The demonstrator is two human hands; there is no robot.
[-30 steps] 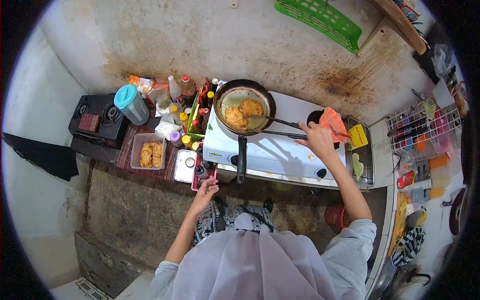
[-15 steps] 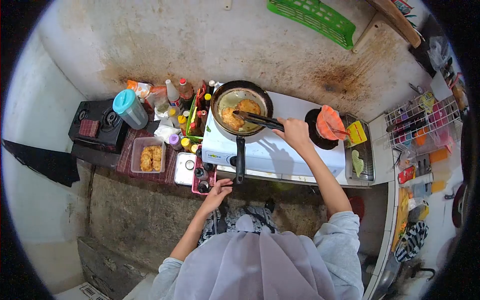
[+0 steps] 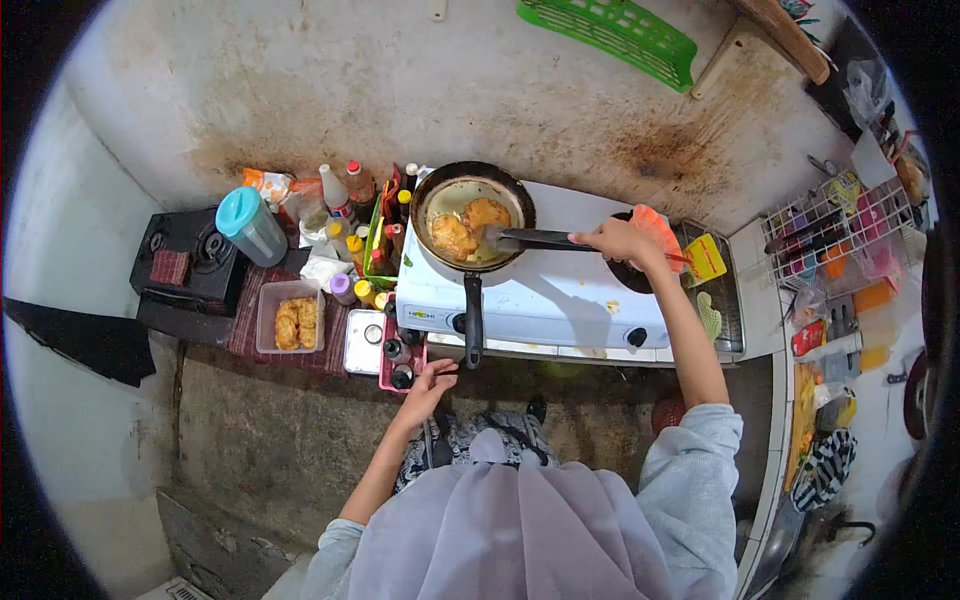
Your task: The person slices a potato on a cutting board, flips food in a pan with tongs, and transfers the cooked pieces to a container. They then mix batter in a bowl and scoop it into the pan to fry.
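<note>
My right hand (image 3: 612,240) is closed around the handle end of black tongs (image 3: 545,239), reaching in from the right. Their tips are inside the frying pan (image 3: 528,190), at the right edge of a golden fried patty (image 3: 453,238). A second patty (image 3: 486,213) lies beside it in shallow oil. The pan sits on the white gas stove (image 3: 560,285), its black handle (image 3: 473,320) pointing toward me. My left hand (image 3: 428,388) hovers low, just below that handle, with curled fingers around a thin dark thing I cannot make out.
Left of the stove stand bottles and jars (image 3: 345,240), a plastic box (image 3: 262,318) of fried patties, a blue-lidded pitcher (image 3: 250,225) and a black stove (image 3: 185,250). An orange bowl (image 3: 655,235) is behind my right hand. A wire dish rack (image 3: 840,235) stands at the right.
My right hand has moved right and up, drawing the tongs' tips from over the left patty to its right edge. My left hand stays low near the pan handle. The view has shifted slightly.
</note>
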